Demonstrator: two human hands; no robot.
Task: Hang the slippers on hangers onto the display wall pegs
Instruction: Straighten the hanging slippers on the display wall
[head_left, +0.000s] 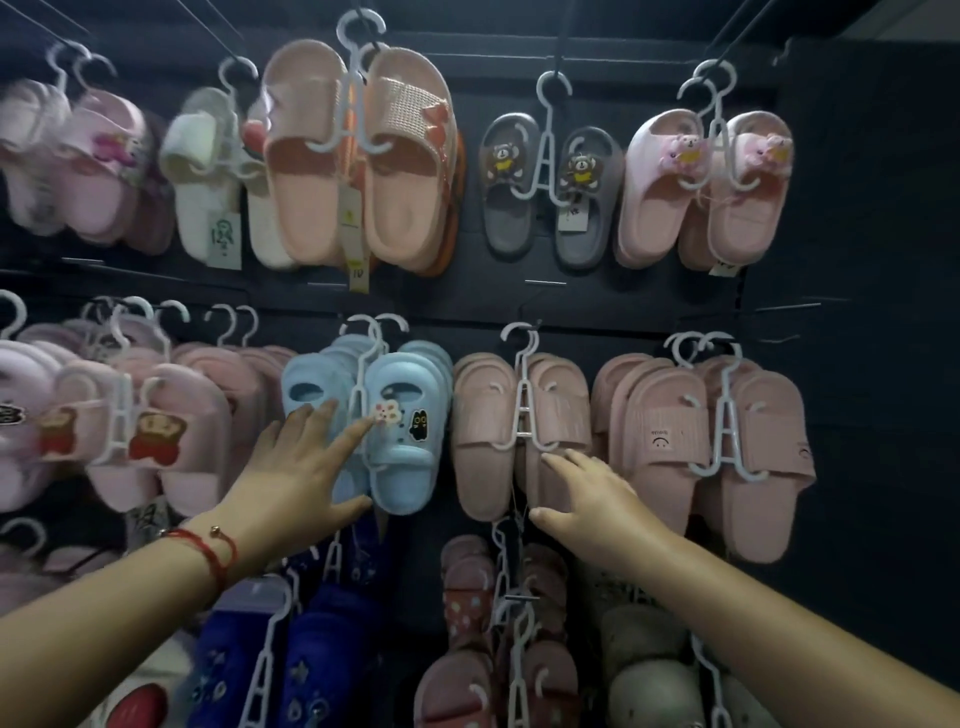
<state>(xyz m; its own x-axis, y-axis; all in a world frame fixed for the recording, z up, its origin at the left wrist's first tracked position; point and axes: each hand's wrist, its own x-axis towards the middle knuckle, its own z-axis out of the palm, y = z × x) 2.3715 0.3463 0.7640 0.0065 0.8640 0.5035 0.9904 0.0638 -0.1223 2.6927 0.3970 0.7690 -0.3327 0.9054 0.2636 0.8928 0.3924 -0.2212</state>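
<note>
Both arms reach up toward a dark display wall (841, 218) hung with rows of slippers on white plastic hangers. The left hand (298, 467) is spread wide, its straight fingers resting on the front pair of blue slippers (400, 441) in the middle row, the forefinger touching a small flower charm (387, 413) on the right-hand shoe and the thumb lying under the heel ends. That pair hangs on a white hanger (363, 364) hooked over a peg, with more blue pairs stacked behind it. A red string bracelet (213, 556) circles the left wrist.

The right hand (592, 499) is also wide, fingers straight and thumb out, its fingertips touching the lower part of the plain pink slippers (493, 431) just beside the blue ones; they hang from their own hanger (522, 395).

Further right hangs a pink pair with a small smile mark (several pairs deep) (670, 436). In the top row hang large peach slippers (322, 171), grey slippers with bear charms (550, 192) and pale pink ones (706, 187). Below the hands hang dark blue slippers (311, 665) and reddish dotted ones (467, 613).
</note>
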